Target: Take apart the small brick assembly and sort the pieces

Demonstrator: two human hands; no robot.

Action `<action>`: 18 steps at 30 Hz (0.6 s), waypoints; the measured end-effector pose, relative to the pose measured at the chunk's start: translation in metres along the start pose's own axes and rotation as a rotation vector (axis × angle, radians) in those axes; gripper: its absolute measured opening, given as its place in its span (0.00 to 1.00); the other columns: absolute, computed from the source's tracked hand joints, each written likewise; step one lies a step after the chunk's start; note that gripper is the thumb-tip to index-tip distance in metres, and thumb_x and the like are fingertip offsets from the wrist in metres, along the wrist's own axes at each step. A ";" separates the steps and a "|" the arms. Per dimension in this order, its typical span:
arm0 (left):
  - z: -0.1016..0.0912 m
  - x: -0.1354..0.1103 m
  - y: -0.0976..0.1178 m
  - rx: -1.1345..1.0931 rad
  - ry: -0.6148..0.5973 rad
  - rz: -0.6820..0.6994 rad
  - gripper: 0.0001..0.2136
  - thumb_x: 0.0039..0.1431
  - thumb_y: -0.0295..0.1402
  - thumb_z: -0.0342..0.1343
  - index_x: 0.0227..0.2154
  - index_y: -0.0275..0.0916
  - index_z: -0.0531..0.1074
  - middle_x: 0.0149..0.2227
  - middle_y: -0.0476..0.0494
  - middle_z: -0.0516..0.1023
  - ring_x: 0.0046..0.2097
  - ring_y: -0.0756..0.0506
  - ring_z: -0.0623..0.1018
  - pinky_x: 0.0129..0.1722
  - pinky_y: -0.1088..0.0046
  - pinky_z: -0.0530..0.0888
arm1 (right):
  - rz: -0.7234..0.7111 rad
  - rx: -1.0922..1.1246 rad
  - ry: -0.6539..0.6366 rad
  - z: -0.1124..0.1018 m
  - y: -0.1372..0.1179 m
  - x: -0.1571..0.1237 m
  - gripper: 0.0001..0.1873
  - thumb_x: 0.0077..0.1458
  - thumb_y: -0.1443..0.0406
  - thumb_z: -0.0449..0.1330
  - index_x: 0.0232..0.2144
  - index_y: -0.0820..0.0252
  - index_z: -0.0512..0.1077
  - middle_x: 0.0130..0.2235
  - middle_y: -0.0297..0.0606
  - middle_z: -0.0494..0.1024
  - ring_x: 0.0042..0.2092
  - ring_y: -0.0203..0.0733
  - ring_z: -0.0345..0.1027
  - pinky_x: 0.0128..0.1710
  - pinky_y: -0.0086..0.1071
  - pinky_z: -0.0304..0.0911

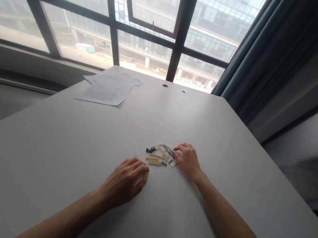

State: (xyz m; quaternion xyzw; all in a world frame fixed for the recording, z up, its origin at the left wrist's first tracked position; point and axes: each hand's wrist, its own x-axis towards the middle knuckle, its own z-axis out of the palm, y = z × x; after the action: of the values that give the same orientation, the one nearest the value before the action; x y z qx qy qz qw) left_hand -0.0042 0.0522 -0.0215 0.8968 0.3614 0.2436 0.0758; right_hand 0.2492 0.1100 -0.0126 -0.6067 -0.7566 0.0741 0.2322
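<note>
My left hand (124, 180) rests low over the table, its thumb and fingers closed on a tan toy building brick (146, 175). Beyond it lies a small group of loose toy bricks. Long tan bricks (154, 162) sit nearest, a black brick (150, 149) is at the left, and cream and grey bricks (164, 148) are at the back. At the right edge of the group, my right hand (187, 159) has its thumb and fingers apart, with the tips beside a grey brick (170, 153). Whether they touch it is unclear.
The bricks lie on a wide white table (83, 134). Printed sheets of paper (106, 88) overlap at its far left. A dark cable hole (165, 85) is near the far edge, before large windows. A blue-grey curtain (267, 52) hangs at the right.
</note>
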 end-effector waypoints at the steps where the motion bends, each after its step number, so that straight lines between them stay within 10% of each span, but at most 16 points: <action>1: 0.000 0.000 0.000 -0.003 0.002 0.001 0.06 0.59 0.29 0.50 0.38 0.40 0.68 0.39 0.42 0.74 0.43 0.43 0.71 0.45 0.64 0.68 | -0.006 0.008 0.012 0.000 -0.001 0.000 0.06 0.55 0.66 0.59 0.35 0.57 0.76 0.41 0.38 0.77 0.47 0.42 0.65 0.49 0.35 0.56; 18: 0.000 0.000 -0.001 0.018 -0.027 -0.013 0.08 0.57 0.32 0.54 0.40 0.40 0.68 0.41 0.43 0.75 0.45 0.42 0.71 0.46 0.62 0.68 | 0.025 0.018 -0.110 0.001 -0.018 0.006 0.11 0.53 0.70 0.56 0.38 0.61 0.75 0.37 0.38 0.77 0.37 0.37 0.68 0.42 0.29 0.59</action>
State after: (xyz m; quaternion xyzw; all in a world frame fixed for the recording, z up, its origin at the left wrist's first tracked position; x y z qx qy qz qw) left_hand -0.0041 0.0531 -0.0220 0.8983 0.3685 0.2277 0.0740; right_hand 0.2322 0.1110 -0.0047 -0.6091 -0.7599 0.1169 0.1946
